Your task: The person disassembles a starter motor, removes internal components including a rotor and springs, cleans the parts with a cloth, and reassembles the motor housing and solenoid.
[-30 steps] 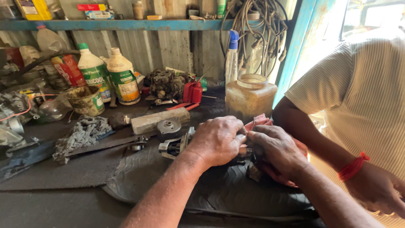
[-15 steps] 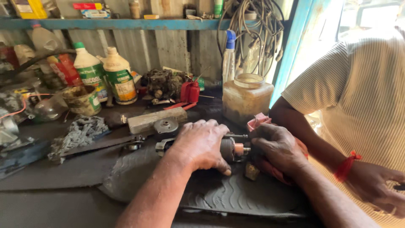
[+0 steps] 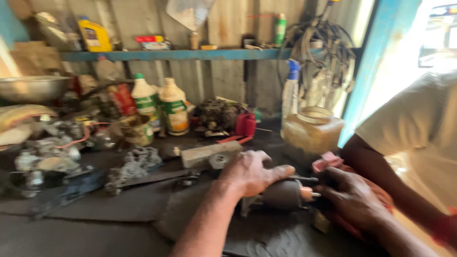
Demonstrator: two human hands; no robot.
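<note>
at the middle of the workbench, the left hand [image 3: 250, 172] lies palm-down over a small motor part [image 3: 284, 194], a dark rounded cylinder with a copper-coloured collar and a thin shaft at its right end. its fingers curl over the top of the body and the thumb points right along it, pressing it down onto the dark rubber mat [image 3: 266, 238] rather than lifting it. the right hand [image 3: 350, 199] closes around the shaft end together with a pinkish-red rag [image 3: 328, 162]; the fingers look pressed together there, though blur hides exactly what they pinch.

judging from this, the work sits somewhere in the middle: the part is already out on the mat and steadied by both hands, but its end is still being handled, and nothing shows it finished or set aside. the casing looks dull grey-black and grimy, the collar brighter.

just behind the hands stand a cloudy plastic jar [image 3: 312, 133] and a white spray bottle [image 3: 289, 95] with a blue head. left of them lie a grey block [image 3: 209, 154], a greasy metal casting [image 3: 135, 164], two oil bottles [image 3: 162, 109] with coloured caps and a red can [image 3: 245, 124]. a blue shelf [image 3: 181, 54] runs along the wall above. another person's arm [image 3: 381, 176], in a pale striped sleeve, reaches in from the right, close beside the right hand.
</note>
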